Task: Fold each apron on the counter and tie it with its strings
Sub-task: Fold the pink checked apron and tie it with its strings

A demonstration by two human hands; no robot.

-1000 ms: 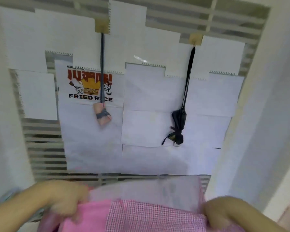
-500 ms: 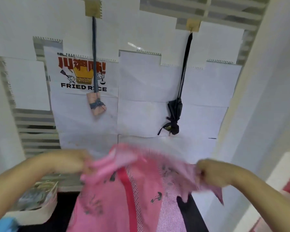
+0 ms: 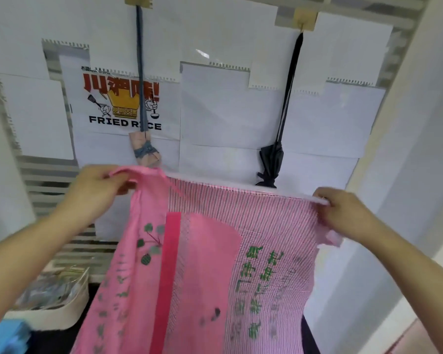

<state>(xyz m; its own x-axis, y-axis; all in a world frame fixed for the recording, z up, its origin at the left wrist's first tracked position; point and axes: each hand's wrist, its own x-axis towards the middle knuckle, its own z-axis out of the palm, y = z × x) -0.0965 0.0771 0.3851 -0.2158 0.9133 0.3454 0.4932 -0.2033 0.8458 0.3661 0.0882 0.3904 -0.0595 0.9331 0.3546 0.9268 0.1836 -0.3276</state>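
A pink apron point(image 3: 205, 272) with striped panels, green printed characters and a darker pink strap hangs spread in the air in front of me. My left hand point(image 3: 95, 186) pinches its top left corner. My right hand point(image 3: 343, 213) pinches the top right edge, and the cloth is stretched taut between them. The apron's lower part runs out of the bottom of the view and covers the counter behind it.
Two folded, tied aprons hang on the wall: a pink one on a grey strap point(image 3: 145, 152) and a black one point(image 3: 270, 162). A white tray of packets point(image 3: 49, 302) and a blue object point(image 3: 3, 338) sit at lower left. A white wall stands on the right.
Both hands have lifted the apron from a bunched heap and drawn apart, so it now hangs open and flat. The view has tilted down.
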